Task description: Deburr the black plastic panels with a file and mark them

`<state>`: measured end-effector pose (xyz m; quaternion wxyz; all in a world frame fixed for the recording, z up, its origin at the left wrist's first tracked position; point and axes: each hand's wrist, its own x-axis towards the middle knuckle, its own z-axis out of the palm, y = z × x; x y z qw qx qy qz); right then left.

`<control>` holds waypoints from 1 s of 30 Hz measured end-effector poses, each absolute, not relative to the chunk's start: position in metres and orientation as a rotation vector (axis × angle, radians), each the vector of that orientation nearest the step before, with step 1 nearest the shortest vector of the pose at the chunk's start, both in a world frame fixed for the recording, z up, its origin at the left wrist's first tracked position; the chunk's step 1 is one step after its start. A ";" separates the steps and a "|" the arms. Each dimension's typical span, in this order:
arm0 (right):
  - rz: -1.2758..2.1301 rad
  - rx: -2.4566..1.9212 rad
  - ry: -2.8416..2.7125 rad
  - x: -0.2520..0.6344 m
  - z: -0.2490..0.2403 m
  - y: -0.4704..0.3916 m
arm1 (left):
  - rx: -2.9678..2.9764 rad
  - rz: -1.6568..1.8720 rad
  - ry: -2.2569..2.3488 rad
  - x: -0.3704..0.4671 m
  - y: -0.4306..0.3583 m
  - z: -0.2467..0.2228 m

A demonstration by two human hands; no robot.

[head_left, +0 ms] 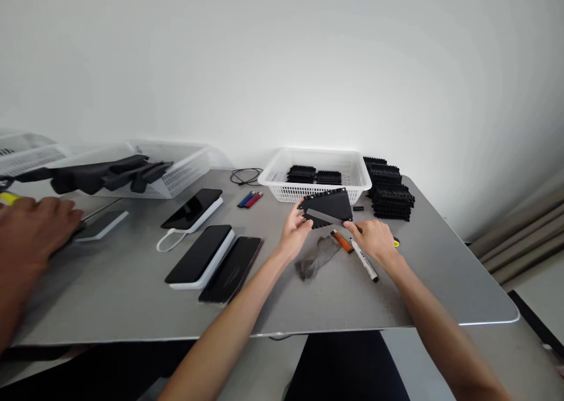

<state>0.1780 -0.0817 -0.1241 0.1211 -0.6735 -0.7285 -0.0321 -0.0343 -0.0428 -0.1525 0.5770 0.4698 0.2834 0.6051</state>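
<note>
My left hand (pixel 296 229) grips the left edge of a flat black panel (pixel 331 203) with toothed edges, held tilted above the table. My right hand (pixel 375 236) is closed around a knife (pixel 326 216), whose long metal blade lies across the panel's face. A bit of yellow and black handle shows behind that hand. Below the hands lie an orange lighter (pixel 342 241), a white marker (pixel 365 261) with a black end and a crumpled, see-through dark piece (pixel 318 257). A small black cap (pixel 358 209) rests to the right of the panel.
Behind the hands, a white basket (pixel 315 193) holds black toothed parts; more are stacked (pixel 390 196) at right. Phones (pixel 201 254), blue and red lighters (pixel 250 199) and a cable (pixel 245 176) lie left. Another person's hand (pixel 37 230) is at far left, near a basket of black pieces (pixel 176 181).
</note>
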 end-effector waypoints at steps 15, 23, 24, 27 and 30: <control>-0.112 -1.947 -2.137 0.182 -0.117 -0.085 | 1.066 1.387 0.658 -0.036 -0.044 -0.152; -0.101 -1.940 -2.142 0.182 -0.118 -0.084 | 1.064 1.370 0.650 -0.036 -0.044 -0.150; -0.112 -1.938 -2.142 0.182 -0.119 -0.084 | 1.057 1.360 0.647 -0.036 -0.044 -0.150; -0.126 -1.943 -2.141 0.182 -0.120 -0.084 | 1.043 1.343 0.632 -0.036 -0.045 -0.150; -0.099 -1.938 -2.141 0.184 -0.120 -0.083 | 1.036 1.369 0.631 -0.038 -0.043 -0.150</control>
